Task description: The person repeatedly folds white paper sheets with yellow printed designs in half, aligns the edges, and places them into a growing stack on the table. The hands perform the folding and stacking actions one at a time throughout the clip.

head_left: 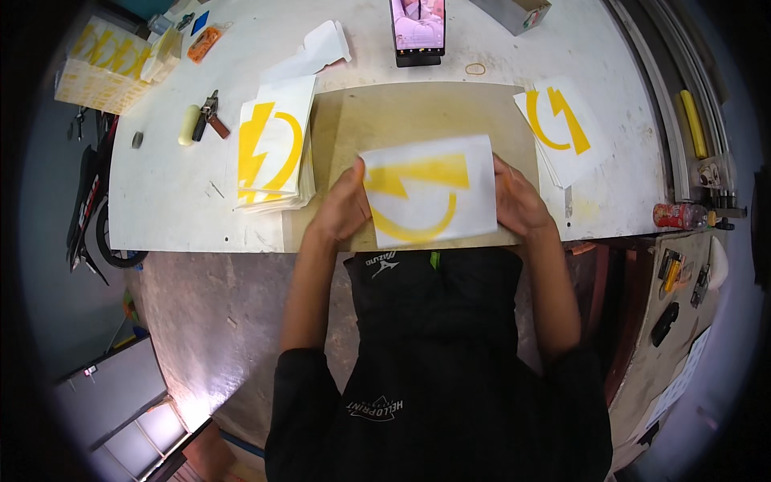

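Black shirt (pixel 438 353), forearms (pixel 308 289) forward, sheet (pixel 430 194) in grip of left fingers (pixel 357 173) and right fingers (pixel 506 178).

Left hand (pixel 345 201) opposite right hand (pixel 524 198), both forearms (pixel 307 293) bare.

Left hand (pixel 345 202) and right hand (pixel 524 197) grip opposite edges of a yellow-printed white sheet (pixel 430 193). Similarly printed stacks lie on the desk (pixel 173 210): left stack (pixel 273 153); right stack (pixel 560 128).

- Sheet (pixel 426 197) you hold: smooth, matt paper.
- Stack of sheets (pixel 273 153) at your left: matt paper.
- Your shirt (pixel 434 345): matt cloth.
- Tabletop (pixel 177 189) before you: smooth, scuffed.
- Phone screen (pixel 420 28) facing you: glossy.
- Bottle (pixel 679 215) to your right: shiny plastic.
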A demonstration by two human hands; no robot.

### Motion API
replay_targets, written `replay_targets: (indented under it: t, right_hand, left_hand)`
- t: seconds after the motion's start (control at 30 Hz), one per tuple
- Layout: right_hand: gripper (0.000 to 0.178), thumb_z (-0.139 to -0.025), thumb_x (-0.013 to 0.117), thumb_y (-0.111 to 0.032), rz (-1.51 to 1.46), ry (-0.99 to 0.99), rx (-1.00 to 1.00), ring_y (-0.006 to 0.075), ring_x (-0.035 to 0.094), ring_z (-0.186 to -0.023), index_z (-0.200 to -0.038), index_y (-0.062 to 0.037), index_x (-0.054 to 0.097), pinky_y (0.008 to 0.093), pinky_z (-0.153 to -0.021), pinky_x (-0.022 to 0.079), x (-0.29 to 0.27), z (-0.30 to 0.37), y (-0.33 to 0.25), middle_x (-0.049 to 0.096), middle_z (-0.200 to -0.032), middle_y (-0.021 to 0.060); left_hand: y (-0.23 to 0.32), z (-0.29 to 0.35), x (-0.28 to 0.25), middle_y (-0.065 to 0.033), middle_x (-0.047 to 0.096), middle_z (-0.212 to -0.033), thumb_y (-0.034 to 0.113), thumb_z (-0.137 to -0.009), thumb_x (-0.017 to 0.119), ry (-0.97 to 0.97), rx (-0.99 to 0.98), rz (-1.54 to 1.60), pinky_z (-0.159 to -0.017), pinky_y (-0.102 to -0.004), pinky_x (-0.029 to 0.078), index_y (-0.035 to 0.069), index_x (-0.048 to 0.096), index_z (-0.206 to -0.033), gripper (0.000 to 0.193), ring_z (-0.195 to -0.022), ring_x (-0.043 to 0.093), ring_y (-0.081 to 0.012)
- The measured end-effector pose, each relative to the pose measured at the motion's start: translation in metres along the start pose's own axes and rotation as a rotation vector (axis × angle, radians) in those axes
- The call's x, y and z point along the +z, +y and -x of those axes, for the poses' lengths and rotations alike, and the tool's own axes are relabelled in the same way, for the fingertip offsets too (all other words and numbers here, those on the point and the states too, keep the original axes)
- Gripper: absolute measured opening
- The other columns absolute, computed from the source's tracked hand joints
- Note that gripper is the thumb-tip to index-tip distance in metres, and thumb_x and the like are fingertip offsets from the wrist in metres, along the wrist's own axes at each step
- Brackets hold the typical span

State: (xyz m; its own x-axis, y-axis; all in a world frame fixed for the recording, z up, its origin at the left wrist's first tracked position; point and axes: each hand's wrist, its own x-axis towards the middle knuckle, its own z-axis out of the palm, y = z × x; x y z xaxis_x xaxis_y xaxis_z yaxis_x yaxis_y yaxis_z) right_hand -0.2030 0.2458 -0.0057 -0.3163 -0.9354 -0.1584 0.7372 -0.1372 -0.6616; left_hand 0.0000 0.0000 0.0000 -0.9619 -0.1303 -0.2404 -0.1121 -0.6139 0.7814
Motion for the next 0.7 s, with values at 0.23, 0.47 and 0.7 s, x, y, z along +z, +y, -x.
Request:
replay_targets:
  t: [0.23,0.47,0.7]
  right_hand:
    - [0.078,-0.089,0.078,0.006,0.558,0.207,-0.181,0.0180,0.062,-0.125,-0.155,0.0035,0.036,0.0333,-0.107,0.048,0.024,0.005,0.004,0.066,-0.135,0.0168]
    - [0.052,-0.092,0.078,-0.002,0.771,0.468,-0.202,0.0138,0.073,-0.098,-0.137,0.0065,0.053,0.0277,-0.084,0.058,0.027,-0.006,0.017,0.076,-0.110,0.0169]
    - [0.051,-0.090,0.080,-0.004,0.821,0.553,-0.214,0.0133,0.072,-0.089,-0.133,0.0073,0.056,0.0267,-0.072,0.057,0.031,-0.009,0.017,0.076,-0.103,0.0146]
  left_hand:
    - [0.003,-0.002,0.002,-0.0112,0.045,-0.160,0.023,-0.096,0.076,-0.069,0.211,-0.224,-0.113,-0.0427,0.046,0.004,0.027,-0.161,0.083,-0.145,0.046,-0.0199]
    - [-0.034,0.007,0.031,-0.0167,0.064,-0.135,0.001,-0.083,0.085,0.533,0.274,-0.566,-0.104,-0.0380,0.052,-0.001,0.039,-0.150,0.081,-0.128,0.061,-0.0220]
    - [-0.055,0.021,0.067,-0.0173,0.071,-0.123,-0.005,-0.081,0.077,0.498,0.897,-1.650,-0.100,-0.0465,0.052,-0.001,0.064,-0.131,0.052,-0.117,0.067,-0.0320]
